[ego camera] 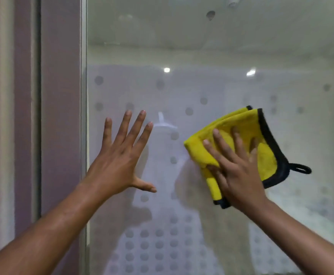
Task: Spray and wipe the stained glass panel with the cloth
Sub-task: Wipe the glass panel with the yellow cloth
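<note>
A tall glass panel [211,56] with a frosted band of grey dots fills most of the view. My right hand [235,169] presses a folded yellow cloth [241,128] with black edging and a black hanging loop flat against the glass, right of centre. My left hand [120,157] lies flat on the glass to the left of the cloth, fingers spread, holding nothing. No spray bottle is in view.
The panel's left edge [84,116] meets a brownish-pink wall and frame strip [59,116]. Behind the glass a white hook [162,122] and pale reflections of ceiling lights [166,70] show faintly.
</note>
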